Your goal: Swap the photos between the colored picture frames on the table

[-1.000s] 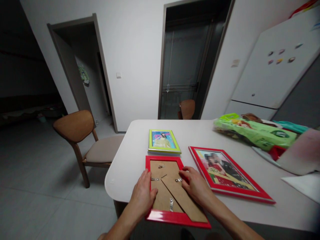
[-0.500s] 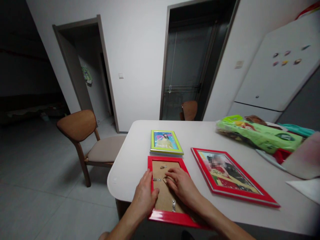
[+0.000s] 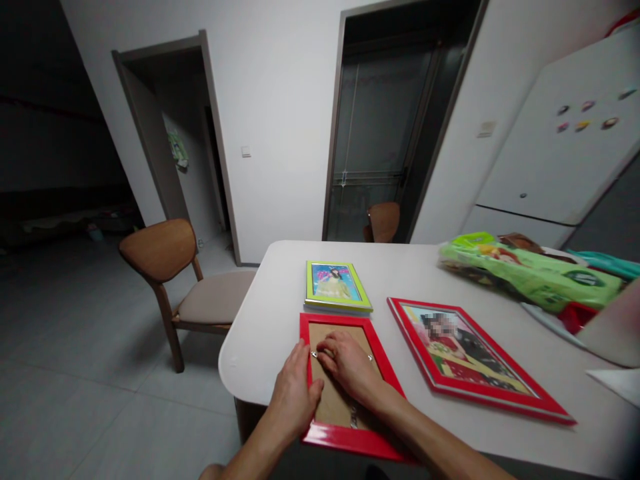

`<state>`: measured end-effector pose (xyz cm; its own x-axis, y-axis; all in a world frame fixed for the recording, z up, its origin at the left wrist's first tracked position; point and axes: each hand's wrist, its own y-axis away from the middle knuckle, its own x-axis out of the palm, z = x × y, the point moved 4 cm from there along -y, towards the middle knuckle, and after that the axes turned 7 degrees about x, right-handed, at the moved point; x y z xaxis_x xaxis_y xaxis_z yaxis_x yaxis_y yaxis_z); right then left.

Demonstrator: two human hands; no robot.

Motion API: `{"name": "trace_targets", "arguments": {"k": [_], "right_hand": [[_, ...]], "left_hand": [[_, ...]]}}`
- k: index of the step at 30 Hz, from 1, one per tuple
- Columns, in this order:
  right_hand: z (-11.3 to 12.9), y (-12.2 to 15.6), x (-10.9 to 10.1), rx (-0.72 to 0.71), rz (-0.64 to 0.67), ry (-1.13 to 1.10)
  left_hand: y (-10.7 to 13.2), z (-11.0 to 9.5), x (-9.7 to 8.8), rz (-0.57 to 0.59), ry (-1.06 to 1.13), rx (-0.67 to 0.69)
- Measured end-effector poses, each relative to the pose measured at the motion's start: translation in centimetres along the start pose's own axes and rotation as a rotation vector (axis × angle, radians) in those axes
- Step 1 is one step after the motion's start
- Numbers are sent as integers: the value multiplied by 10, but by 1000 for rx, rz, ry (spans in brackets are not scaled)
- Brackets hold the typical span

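Note:
A red picture frame [image 3: 320, 435] lies face down at the table's near edge, its brown backing board [image 3: 333, 403] up. My left hand [image 3: 293, 387] grips the frame's left side, thumb reaching over the board. Bent over the board, my right hand [image 3: 350, 365] has its fingertips pinched together at a small metal clip [image 3: 314, 354] on the left edge. Another metal clip [image 3: 354, 417] shows at the bottom edge, and a third [image 3: 370, 357] on the right edge; my right hand covers the board's upper middle.
A green picture frame [image 3: 337, 308] lies just beyond, face up. To the right is a larger red picture frame [image 3: 500, 402], also face up. A green plastic package [image 3: 545, 270] and other items crowd the white table's [image 3: 245, 353] right side. A wooden chair [image 3: 163, 250] stands at left.
My right hand has shifted left across the backing board, from near its middle to the left-edge clip. My left hand keeps its hold on the frame. The view has swung slightly.

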<state>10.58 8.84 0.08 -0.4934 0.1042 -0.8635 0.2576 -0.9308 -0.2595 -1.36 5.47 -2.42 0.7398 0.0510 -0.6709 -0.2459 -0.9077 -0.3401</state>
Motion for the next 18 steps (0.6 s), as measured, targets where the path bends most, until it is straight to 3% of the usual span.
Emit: {"name": "trace_targets", "arguments": {"k": [7,13,18], "right_hand": [[-33,-9,-10,108,1,33],[-24,-8,-10,95,49,41],[-16,6,-23,35,300,-81]], "left_hand": [[0,-3,-2,13,-21,-24],[-2,-3,-1,31,-26,-19],[-2,-3,-1,23,-20,-6]]}}
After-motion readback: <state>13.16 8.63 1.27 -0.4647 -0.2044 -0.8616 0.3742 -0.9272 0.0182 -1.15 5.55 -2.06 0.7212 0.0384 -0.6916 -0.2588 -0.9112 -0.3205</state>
